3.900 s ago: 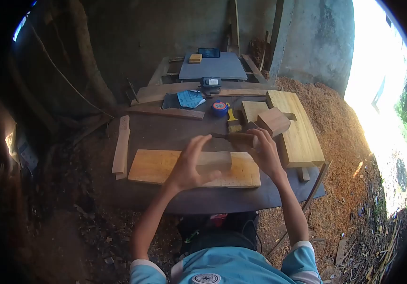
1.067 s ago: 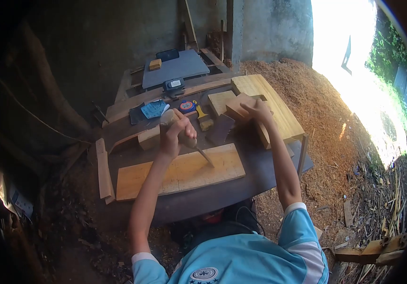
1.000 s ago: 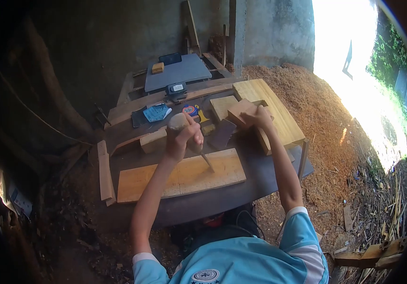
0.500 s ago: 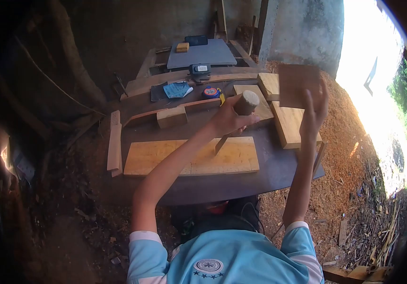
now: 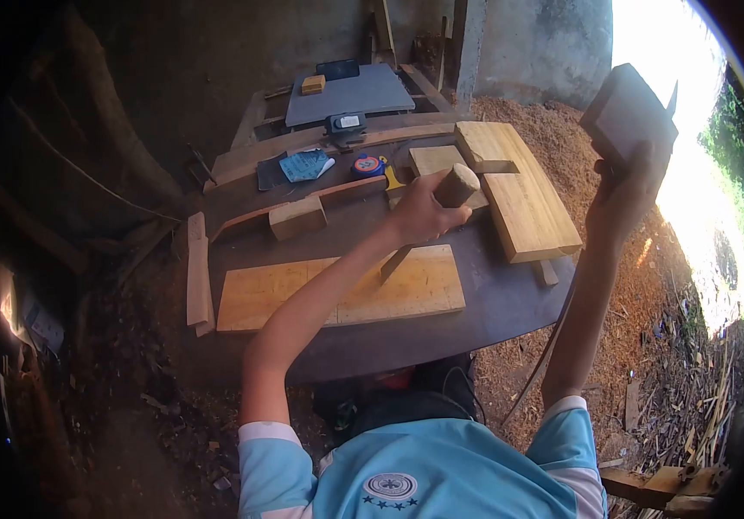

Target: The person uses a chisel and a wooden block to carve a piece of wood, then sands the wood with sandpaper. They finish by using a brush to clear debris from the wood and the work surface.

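My left hand (image 5: 421,212) is closed around the thick wooden handle of a chisel (image 5: 458,185). The chisel leans, and its blade reaches down to a flat yellow board (image 5: 419,281) on the dark table (image 5: 510,304). Raised high at the right, beyond the table's edge, my right hand (image 5: 628,192) grips a wooden mallet (image 5: 629,119). Its blocky brown head is tilted and stands well apart from the chisel. Whether the blade tip has sunk into the board cannot be made out.
A notched thick plank (image 5: 534,212) lies at the table's right. Behind the board are a small wood block (image 5: 297,218), a blue tape measure (image 5: 368,165), blue sandpaper-like sheets (image 5: 305,164) and a dark device (image 5: 345,124). Sawdust (image 5: 553,130) covers the ground.
My right hand has lifted the mallet up and to the right, away from the chisel, and its head has tilted. The left hand stays on the chisel; the view has shifted slightly.
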`<state>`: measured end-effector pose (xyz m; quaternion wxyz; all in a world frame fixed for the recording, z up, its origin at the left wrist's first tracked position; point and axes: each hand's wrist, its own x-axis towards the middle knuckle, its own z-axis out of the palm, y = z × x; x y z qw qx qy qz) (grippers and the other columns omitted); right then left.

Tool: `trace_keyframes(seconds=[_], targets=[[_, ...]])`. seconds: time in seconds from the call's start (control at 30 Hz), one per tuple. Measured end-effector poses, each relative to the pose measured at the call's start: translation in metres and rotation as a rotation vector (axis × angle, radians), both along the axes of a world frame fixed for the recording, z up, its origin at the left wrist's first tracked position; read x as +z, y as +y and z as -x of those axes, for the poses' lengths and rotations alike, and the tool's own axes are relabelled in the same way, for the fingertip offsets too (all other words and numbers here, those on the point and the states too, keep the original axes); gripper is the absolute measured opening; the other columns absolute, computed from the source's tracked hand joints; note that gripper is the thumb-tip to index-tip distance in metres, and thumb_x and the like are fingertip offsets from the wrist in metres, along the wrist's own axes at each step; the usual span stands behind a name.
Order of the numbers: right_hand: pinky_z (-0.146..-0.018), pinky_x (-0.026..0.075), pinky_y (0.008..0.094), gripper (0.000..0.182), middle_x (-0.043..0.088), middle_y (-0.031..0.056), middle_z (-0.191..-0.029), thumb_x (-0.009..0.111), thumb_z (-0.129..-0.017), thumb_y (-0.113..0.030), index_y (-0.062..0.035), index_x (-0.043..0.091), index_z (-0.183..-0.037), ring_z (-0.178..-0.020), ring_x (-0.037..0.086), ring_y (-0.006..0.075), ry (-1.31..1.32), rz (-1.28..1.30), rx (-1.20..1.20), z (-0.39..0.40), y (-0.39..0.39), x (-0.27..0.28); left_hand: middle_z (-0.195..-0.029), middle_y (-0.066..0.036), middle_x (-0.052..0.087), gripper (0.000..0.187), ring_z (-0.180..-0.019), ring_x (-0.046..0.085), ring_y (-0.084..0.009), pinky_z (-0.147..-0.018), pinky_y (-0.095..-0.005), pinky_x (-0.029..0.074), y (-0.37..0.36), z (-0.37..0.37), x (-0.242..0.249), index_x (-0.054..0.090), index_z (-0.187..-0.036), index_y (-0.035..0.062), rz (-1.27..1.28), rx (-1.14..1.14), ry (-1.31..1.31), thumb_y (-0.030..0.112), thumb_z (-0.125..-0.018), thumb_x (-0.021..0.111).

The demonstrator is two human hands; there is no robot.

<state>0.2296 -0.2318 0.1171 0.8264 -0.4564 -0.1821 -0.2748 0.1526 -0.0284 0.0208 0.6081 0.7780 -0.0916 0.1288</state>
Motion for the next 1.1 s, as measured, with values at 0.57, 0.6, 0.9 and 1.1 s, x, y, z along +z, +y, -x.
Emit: trace_keyframes(seconds=[0.57, 0.6, 0.9, 1.1], targets=[[-0.048, 0.047, 0.0214, 0.05, 0.062, 0.0126, -0.099, 0.052, -0.091, -0.023, -0.0071, 0.038, -0.136, -0.063, 0.059, 0.01, 0.027, 0.79, 0.03, 0.039, -0.016, -0.048, -0.069, -0.005, 0.061, 0.033, -0.051, 0.056, -0.0102, -0.047, -0.0234, 0.045, 0.005, 0.0, -0.007, 0.056, -0.099, -0.0045, -0.071, -0.008, -0.023, 0.011, -0.072, 0.067], [-0.048, 0.048, 0.0219, 0.05, 0.061, 0.0127, -0.099, 0.051, -0.092, -0.022, -0.0069, 0.036, -0.137, -0.065, 0.059, 0.0109, 0.049, 0.679, -0.031, 0.052, -0.005, -0.055, -0.066, -0.005, 0.06, 0.031, -0.048, 0.055, -0.0105, -0.044, -0.0237, 0.045, 0.011, 0.011, -0.001, 0.056, -0.096, -0.0044, 0.019, 0.001, -0.008, 0.011, -0.071, 0.066], [-0.056, 0.048, 0.0248, 0.051, 0.059, 0.0129, -0.11, 0.056, -0.089, -0.02, -0.0073, 0.038, -0.135, -0.069, 0.056, 0.0107, 0.287, 0.631, 0.624, 0.093, 0.044, -0.164, -0.073, -0.005, 0.055, 0.035, -0.049, 0.053, -0.0117, -0.043, -0.0252, 0.044, 0.068, 0.128, 0.065, 0.054, -0.097, 0.0019, -0.089, 0.235, 0.375, 0.017, -0.07, 0.071], [-0.096, 0.037, 0.0372, 0.054, 0.061, 0.0142, -0.101, 0.066, -0.075, -0.013, -0.0063, 0.05, -0.126, -0.093, 0.058, 0.0306, -0.175, 1.198, 0.192, 0.069, -0.028, -0.14, -0.127, -0.023, 0.045, 0.092, -0.111, 0.05, -0.0389, -0.096, -0.0409, 0.041, 0.09, 0.171, -0.015, 0.05, -0.124, 0.004, -1.024, 0.317, 0.506, 0.04, -0.047, 0.085]])
